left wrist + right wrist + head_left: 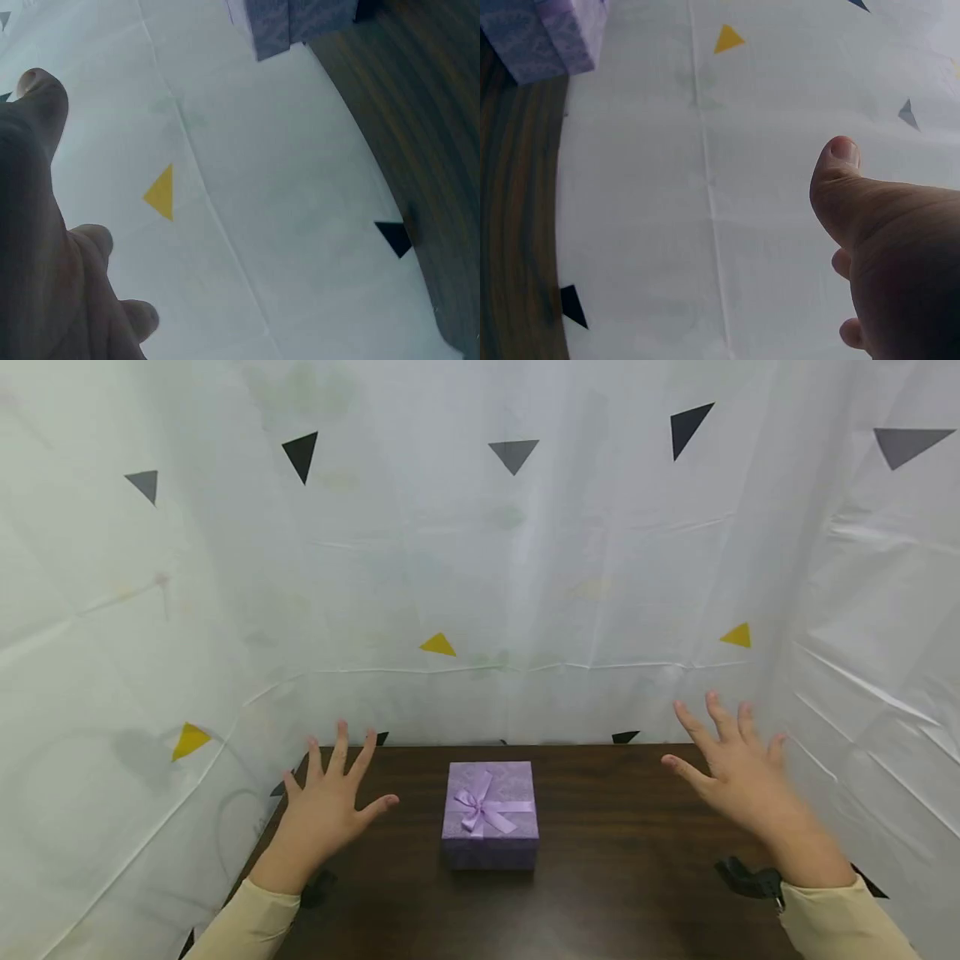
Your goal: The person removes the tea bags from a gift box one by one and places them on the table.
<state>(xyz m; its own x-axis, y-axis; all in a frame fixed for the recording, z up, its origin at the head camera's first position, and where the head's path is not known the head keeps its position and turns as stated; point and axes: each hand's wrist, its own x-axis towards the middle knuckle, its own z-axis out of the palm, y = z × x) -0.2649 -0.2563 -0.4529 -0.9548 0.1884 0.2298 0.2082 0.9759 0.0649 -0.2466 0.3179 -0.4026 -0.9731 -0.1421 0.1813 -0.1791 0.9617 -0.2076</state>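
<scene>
White sheeting (pixel 525 568) dotted with black, grey and yellow triangles, hung behind and to both sides of the gift box. Dark wooden surface (pixel 637 860) beneath it. Left hand (pixel 327 806) raised above the surface, well left of the box, fingers (pixel 341 745) spread wide, holding nothing. Right hand (pixel 738 768) raised likewise, well right of the box, fingers (pixel 722 714) splayed, holding nothing. Lilac gift box (pixel 491 814) sat square on the surface, midway between the two hands, lid on, bow (pixel 480 806) tied across its top. Box untouched and closed, judging by how it lay; nothing apparently begun, all handling of it left to do. Dark wrist straps just behind each hand, nearer than the box.
</scene>
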